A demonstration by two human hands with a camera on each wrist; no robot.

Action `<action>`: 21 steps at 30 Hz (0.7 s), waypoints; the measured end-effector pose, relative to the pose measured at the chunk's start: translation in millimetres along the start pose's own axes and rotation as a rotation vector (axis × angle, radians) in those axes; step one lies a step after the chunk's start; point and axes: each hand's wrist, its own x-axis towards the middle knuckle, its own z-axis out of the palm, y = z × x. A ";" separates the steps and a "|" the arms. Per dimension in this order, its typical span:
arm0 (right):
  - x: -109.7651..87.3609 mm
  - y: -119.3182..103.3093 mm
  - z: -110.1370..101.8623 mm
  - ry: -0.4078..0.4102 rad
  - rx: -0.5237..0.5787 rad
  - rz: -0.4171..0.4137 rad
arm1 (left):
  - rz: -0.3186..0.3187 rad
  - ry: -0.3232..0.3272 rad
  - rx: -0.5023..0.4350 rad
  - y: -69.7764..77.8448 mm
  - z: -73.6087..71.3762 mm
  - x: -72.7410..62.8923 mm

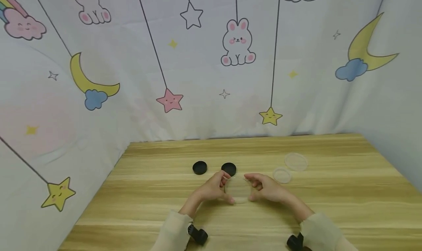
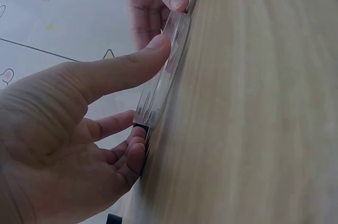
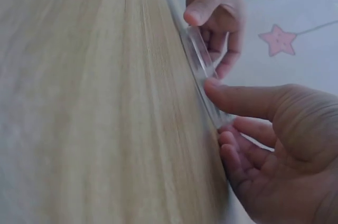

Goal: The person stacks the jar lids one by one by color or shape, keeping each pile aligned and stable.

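A clear, shallow petri dish (image 1: 238,190) lies flat on or just above the wooden table, between the two hands. My left hand (image 1: 214,187) holds its left side, thumb at the near edge and forefinger toward the far edge. On the opposite side my right hand (image 1: 268,188) grips the rim the same way, its other fingers bent. Both wrist views show the dish's thin clear wall (image 2: 163,71) edge-on, with the thumbs against it. A black round lid-like piece (image 1: 229,168) sits just beyond the left fingertips, partly covered by them.
Another black round piece (image 1: 199,168) lies to the left on the wooden table (image 1: 158,192). Two clear round pieces, a smaller one (image 1: 282,175) and a larger one (image 1: 296,162), lie beyond the right hand. A printed curtain (image 1: 204,71) hangs behind the table.
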 end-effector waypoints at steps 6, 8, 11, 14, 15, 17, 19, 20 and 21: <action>-2.8 -6.2 0.1 -0.011 -0.045 -0.022 | 0.000 -0.014 0.020 -3.6 -0.2 1.5; -3.2 -8.6 -1.2 -0.026 -0.048 -0.011 | -0.007 -0.016 0.014 -4.7 -0.8 1.9; -3.5 -10.7 -3.1 -0.046 -0.055 0.012 | -0.020 -0.018 0.003 -5.8 -1.2 2.3; -3.2 -11.9 -5.8 -0.055 -0.052 0.013 | -0.028 -0.020 -0.002 -5.5 -1.3 2.4; -3.2 -12.2 -7.1 -0.052 -0.051 0.012 | -0.028 -0.020 0.002 -5.2 -1.4 2.5; -3.2 -13.3 -10.3 -0.046 -0.046 0.010 | -0.025 -0.018 0.011 -4.3 -1.8 2.3; -2.9 -14.7 -13.4 -0.040 -0.035 0.022 | -0.021 -0.017 0.013 -2.8 -2.4 2.0; -2.7 -15.2 -14.7 -0.035 -0.031 0.030 | -0.022 -0.016 0.015 -2.0 -2.8 1.7; -2.4 -15.6 -15.8 -0.033 -0.029 0.032 | -0.017 -0.015 0.017 -1.4 -3.0 1.8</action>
